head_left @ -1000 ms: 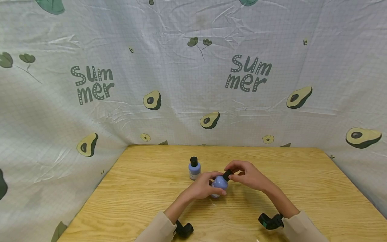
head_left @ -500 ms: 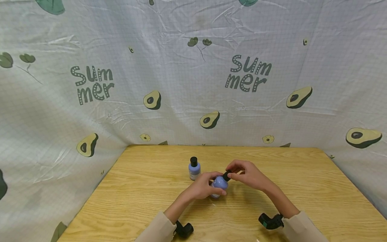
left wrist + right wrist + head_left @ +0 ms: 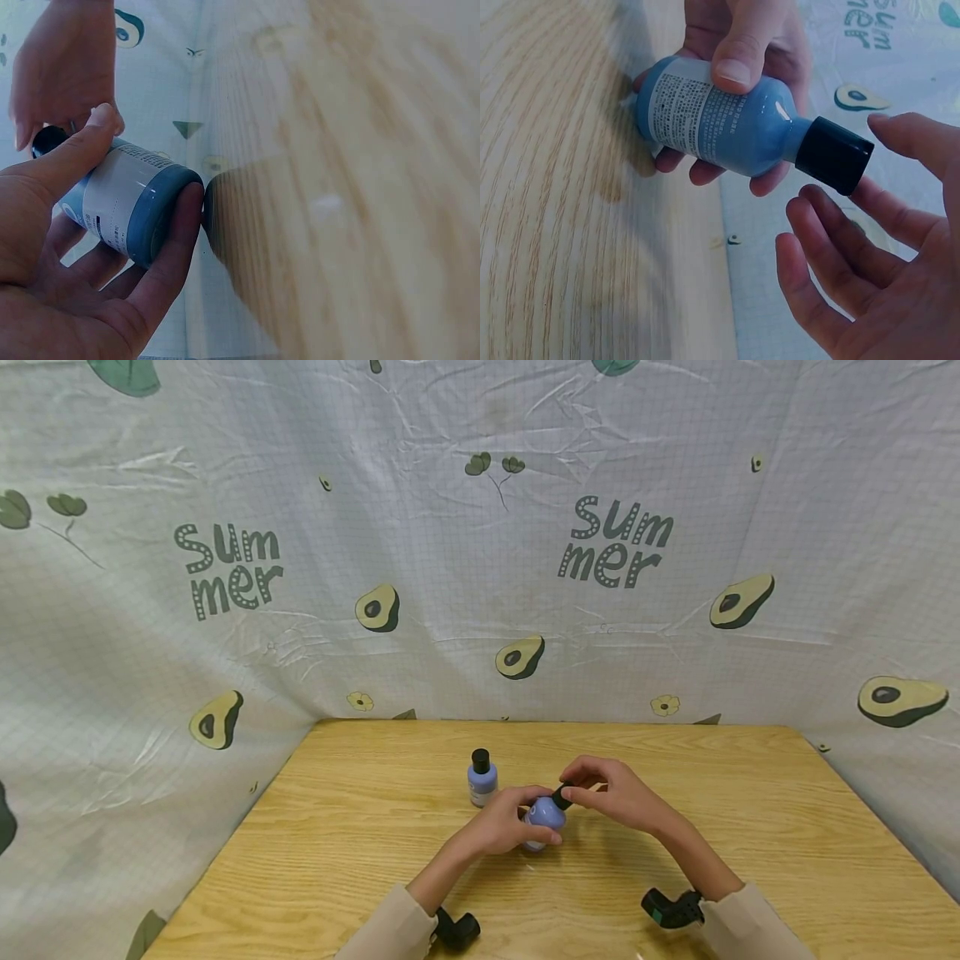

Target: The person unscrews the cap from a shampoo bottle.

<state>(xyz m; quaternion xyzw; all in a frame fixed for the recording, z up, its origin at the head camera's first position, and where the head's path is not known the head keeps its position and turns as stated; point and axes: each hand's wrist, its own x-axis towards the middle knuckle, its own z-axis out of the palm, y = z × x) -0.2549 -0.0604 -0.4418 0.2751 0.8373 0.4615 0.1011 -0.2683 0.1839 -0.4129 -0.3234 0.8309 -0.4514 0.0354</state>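
In the head view my left hand [image 3: 501, 822] grips a blue bottle [image 3: 546, 812] with a black cap, tilted toward the right. Its thumb lies across the white printed label [image 3: 120, 195] in the left wrist view, fingers curled around the far side and base. My right hand [image 3: 611, 793] is at the black cap [image 3: 834, 155], thumb on one side and index finger on the other, pinching it. The remaining right fingers [image 3: 832, 255] hang loosely below. The cap sits on the bottle's neck. A second blue bottle [image 3: 482, 783] with a black cap stands upright behind the left hand.
A wooden table [image 3: 337, 827] lies under both hands. Behind and beside it hangs a white curtain [image 3: 450, 543] printed with avocados and lettering. Black wrist devices [image 3: 456, 931] show near both sleeves.
The right thumb has shifted slightly left across the cap, while the right index finger has moved a little. The left hand and both bottles stay where they were.
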